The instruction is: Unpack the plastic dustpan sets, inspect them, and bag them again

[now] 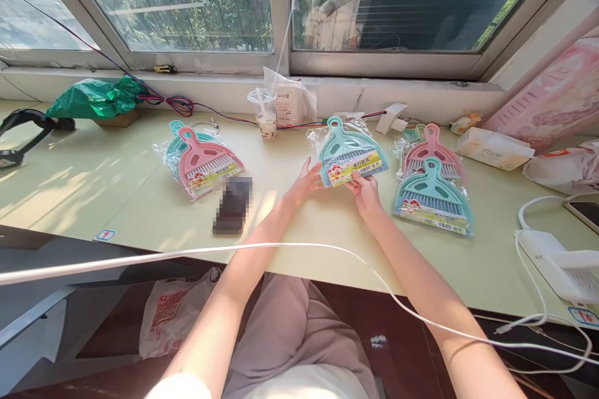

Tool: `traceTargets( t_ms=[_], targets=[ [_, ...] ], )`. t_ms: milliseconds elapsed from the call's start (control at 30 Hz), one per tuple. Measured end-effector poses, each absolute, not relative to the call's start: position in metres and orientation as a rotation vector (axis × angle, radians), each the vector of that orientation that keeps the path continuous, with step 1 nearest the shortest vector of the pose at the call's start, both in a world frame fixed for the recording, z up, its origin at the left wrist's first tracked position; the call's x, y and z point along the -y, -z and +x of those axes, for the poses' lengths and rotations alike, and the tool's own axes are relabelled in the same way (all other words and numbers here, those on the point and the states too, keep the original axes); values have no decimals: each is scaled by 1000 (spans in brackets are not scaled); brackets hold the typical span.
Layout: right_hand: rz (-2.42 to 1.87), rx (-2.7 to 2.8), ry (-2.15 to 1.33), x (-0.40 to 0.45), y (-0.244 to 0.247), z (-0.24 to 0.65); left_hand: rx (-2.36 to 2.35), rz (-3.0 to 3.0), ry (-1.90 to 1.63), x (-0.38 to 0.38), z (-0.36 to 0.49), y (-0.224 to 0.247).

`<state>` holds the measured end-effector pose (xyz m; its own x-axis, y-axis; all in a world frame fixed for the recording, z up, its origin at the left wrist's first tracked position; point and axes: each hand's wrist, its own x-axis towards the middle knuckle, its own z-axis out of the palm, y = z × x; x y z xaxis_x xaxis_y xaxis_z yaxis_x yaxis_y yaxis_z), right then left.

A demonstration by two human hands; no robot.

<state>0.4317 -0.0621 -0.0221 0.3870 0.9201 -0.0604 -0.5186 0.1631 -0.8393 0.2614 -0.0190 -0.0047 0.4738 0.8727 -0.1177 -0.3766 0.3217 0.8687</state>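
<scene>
A wrapped teal dustpan and brush set (pixel 352 148) with a yellow label is at the middle of the table. My right hand (pixel 365 190) pinches its lower edge, thumb on the label. At its lower left corner is my left hand (pixel 306 182), fingers spread apart. On the left, a wrapped pink set (pixel 206 165) overlaps a teal set (pixel 174 148). To the right, another wrapped teal set (pixel 434 199) lies in front of a pink set (pixel 433 148), with part of a green one behind.
A blurred dark object (pixel 233 206) lies left of my arms. Behind stand a lidded cup (pixel 264 115) and a paper packet (pixel 290 106). A tissue box (pixel 495 148) and power strip (pixel 556 265) are right. A white cable (pixel 299 245) crosses in front of my arms.
</scene>
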Motion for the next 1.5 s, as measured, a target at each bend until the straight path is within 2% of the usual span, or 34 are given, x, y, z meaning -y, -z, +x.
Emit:
traceTargets(
  t_ms=[300, 467, 567, 633, 1033, 1267, 1500],
  targets=[
    [-958, 591, -1084, 66, 23, 417, -979, 1191, -1170, 25, 281, 21],
    [-942, 570, -1077, 66, 23, 418, -1355, 1946, -1377, 34, 280, 14],
    [-932, 590, -1089, 67, 22, 417, -1303, 2514, -1218, 37, 275, 8],
    [-932, 610, -1107, 68, 21, 416, -1193, 2676, -1054, 37, 272, 7],
    [-893, 517, -1087, 68, 25, 418, -892, 3058, -673, 42, 274, 1],
    [-874, 500, -1079, 68, 21, 417, -956, 2933, -729, 45, 272, -3],
    [-922, 515, -1047, 68, 19, 421, -709, 2533, -935, 44, 274, 1]
  ],
)
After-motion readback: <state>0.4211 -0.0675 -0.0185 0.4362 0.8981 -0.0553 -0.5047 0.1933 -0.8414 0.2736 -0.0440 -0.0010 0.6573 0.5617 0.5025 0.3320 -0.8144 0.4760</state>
